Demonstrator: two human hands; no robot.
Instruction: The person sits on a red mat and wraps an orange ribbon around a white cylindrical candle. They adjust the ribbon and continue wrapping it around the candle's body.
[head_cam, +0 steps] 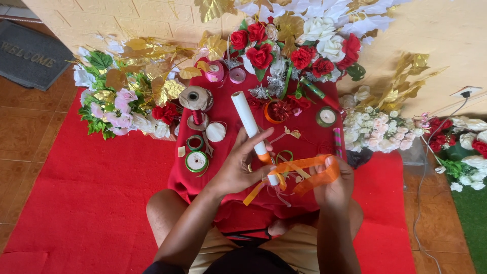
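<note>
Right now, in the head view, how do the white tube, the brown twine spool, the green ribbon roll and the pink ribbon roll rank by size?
1. White tube, longest by far, though nearest the camera.
2. Brown twine spool.
3. Green ribbon roll and pink ribbon roll look alike; the pink one lies farther off, so I won't rank them.

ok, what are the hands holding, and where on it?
Left hand grips the white tube near its lower end. Right hand pinches a loop of orange ribbon wrapped at that end.
</note>
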